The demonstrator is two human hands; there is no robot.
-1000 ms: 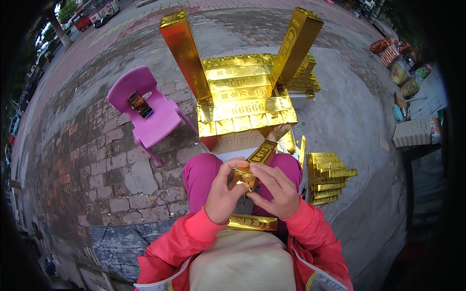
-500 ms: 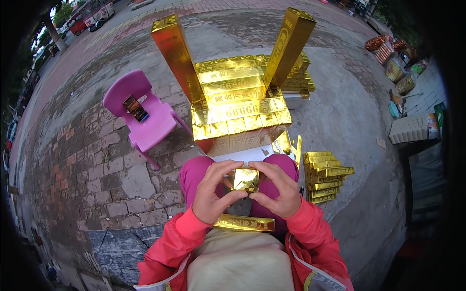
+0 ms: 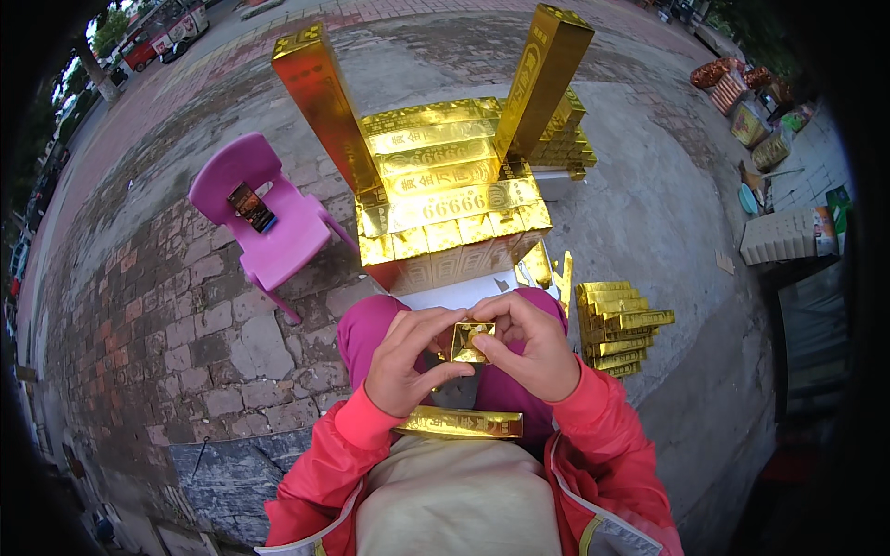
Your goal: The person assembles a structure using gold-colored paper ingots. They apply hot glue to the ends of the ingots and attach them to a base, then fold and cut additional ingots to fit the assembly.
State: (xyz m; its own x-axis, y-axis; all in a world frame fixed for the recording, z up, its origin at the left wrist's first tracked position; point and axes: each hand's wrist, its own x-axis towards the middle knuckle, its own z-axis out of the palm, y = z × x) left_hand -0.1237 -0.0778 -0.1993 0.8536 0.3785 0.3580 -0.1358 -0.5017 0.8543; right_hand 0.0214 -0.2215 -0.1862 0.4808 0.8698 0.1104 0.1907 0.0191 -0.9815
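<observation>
Above my lap, between both hands, is a small gold foil box (image 3: 471, 343) with its end facing up. My left hand (image 3: 408, 357) grips its left side, thumb below and fingers along the top. My right hand (image 3: 528, 345) holds the right side, its thumb pressed onto the end, where the foil looks folded inward. How far the box reaches down is hidden. Across my lap lies a long gold foil box (image 3: 464, 423). Just beyond my knees stands a big stack of gold boxes (image 3: 454, 208), with a tall gold box upright at its left (image 3: 326, 107) and another at its right (image 3: 542, 83).
A pink plastic chair (image 3: 287, 227) with a dark-screened phone or small box (image 3: 251, 207) on it stands at left. To the right, flat gold pieces (image 3: 619, 324) are piled on the pavement. More gold boxes (image 3: 567, 139) sit behind the stack. Bags (image 3: 749, 122) lie far right.
My right thumb has moved from the box's lower edge onto its end, and the end's flat foil now looks pushed inward. My left hand keeps its grip.
</observation>
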